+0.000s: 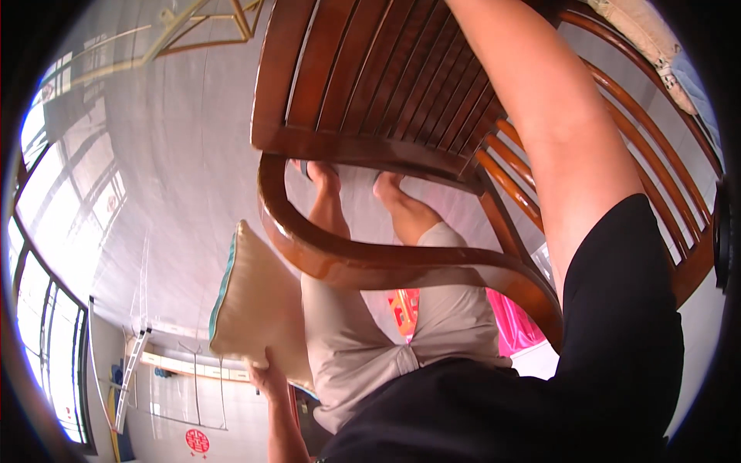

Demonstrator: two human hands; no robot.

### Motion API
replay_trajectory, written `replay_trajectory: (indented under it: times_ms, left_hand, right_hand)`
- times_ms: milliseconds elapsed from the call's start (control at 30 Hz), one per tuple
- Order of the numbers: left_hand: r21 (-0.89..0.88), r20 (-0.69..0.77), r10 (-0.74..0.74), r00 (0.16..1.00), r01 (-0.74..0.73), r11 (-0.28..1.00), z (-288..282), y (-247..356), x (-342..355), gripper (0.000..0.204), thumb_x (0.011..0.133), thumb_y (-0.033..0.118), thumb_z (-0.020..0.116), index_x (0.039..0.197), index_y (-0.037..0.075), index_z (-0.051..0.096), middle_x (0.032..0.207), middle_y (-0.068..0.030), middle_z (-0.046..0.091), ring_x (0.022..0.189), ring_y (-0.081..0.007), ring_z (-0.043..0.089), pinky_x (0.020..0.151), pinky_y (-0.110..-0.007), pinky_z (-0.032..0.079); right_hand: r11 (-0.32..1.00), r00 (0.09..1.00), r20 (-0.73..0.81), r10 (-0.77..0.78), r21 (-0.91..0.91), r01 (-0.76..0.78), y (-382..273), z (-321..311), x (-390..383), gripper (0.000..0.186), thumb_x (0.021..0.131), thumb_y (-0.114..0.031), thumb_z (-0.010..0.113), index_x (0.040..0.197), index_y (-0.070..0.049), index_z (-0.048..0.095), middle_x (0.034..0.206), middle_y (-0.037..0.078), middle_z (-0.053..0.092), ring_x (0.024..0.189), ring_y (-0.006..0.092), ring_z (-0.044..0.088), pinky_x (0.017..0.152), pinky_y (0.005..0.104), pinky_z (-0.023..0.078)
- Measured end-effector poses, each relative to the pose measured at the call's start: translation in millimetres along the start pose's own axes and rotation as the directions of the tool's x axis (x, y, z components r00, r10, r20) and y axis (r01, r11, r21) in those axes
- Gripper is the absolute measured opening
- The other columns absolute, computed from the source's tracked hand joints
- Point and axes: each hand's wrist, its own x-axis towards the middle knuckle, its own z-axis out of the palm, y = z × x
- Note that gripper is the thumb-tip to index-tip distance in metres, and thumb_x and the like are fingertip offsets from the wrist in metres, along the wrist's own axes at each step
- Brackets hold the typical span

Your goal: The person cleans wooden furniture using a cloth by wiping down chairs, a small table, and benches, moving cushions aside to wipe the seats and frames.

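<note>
A cream cushion with a teal edge [262, 301] hangs at my left side, beside my thigh. My left hand [268, 380] is closed on its lower edge, fingers partly hidden behind the cushion. My right arm [556, 123] reaches forward over a glossy brown wooden slatted chair [363, 154], and its hand lies beyond the upper edge of the view. The chair's curved armrest [386, 266] crosses in front of my legs.
A cream and blue padded fabric piece [648, 38] lies at the far right, past the chair's spindles. Pink shiny packaging [513, 324] and a red printed bag [404, 309] show near my legs. A gold metal frame [201, 31] stands far left; a ladder [131, 378] leans behind.
</note>
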Motion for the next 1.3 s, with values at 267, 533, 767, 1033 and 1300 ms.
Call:
replay_trajectory:
  times_ms: [267,533,767,1033,1300]
  left_hand:
    - [0.247,0.107,0.429,0.897,-0.441,0.863,30.9,-67.0,-12.6,0.048,0.095,0.033,0.075,0.126,-0.001,0.062,0.114,-0.0259,0.068,0.106,-0.0480,0.063,0.091,-0.052,0.051]
    - [0.179,0.012,0.122,0.992,-0.122,0.976,23.9,-58.0,-12.2,0.039,0.096,0.029,0.076,0.122,0.001,0.066,0.114,-0.0229,0.070,0.106,-0.0455,0.065,0.090,-0.049,0.052]
    - [0.085,0.008,0.202,0.979,-0.202,0.976,46.7,-40.8,-6.2,0.034,0.096,0.023,0.075,0.119,-0.001,0.068,0.112,-0.0220,0.071,0.104,-0.0439,0.066,0.090,-0.048,0.052]
    - [-0.060,-0.013,0.128,0.992,-0.129,0.990,68.9,-75.9,-9.0,0.045,0.093,0.028,0.082,0.125,-0.001,0.068,0.120,-0.0205,0.073,0.110,-0.0318,0.070,0.094,-0.041,0.054]
    - [-0.031,0.030,0.106,0.994,-0.106,0.994,61.2,-65.7,-2.5,0.049,0.094,0.021,0.076,0.133,-0.005,0.060,0.127,-0.0265,0.066,0.117,-0.0455,0.060,0.102,-0.048,0.047]
  right_hand:
    - [0.569,0.591,0.330,-0.736,0.774,0.276,-141.6,-156.1,-152.9,0.047,0.083,-0.035,0.073,0.130,-0.028,0.072,0.138,0.003,0.059,0.132,0.0247,0.050,0.110,0.0513,0.038]
    - [0.243,0.344,0.166,-0.924,0.950,0.195,-102.6,-193.2,-192.6,0.051,0.079,-0.022,0.076,0.129,-0.030,0.070,0.158,-0.002,0.048,0.151,0.0248,0.036,0.125,0.0507,0.027]
    - [0.577,-0.148,0.619,-0.771,0.778,0.247,83.0,-314.3,-281.4,0.034,0.091,-0.018,0.059,0.123,-0.022,0.072,0.145,0.005,0.052,0.127,0.0286,0.050,0.104,0.0519,0.043]
    - [0.714,-0.612,0.612,-0.500,0.692,0.108,59.1,-297.8,-216.1,0.032,0.066,-0.029,0.084,0.094,-0.014,0.080,0.114,0.010,0.071,0.112,0.0344,0.065,0.088,0.0533,0.054]
    - [0.944,0.290,0.900,-0.324,0.288,0.159,-32.1,-185.2,45.2,0.049,0.082,-0.029,0.066,0.130,-0.019,0.069,0.122,0.015,0.063,0.117,0.0369,0.061,0.100,0.0528,0.052]
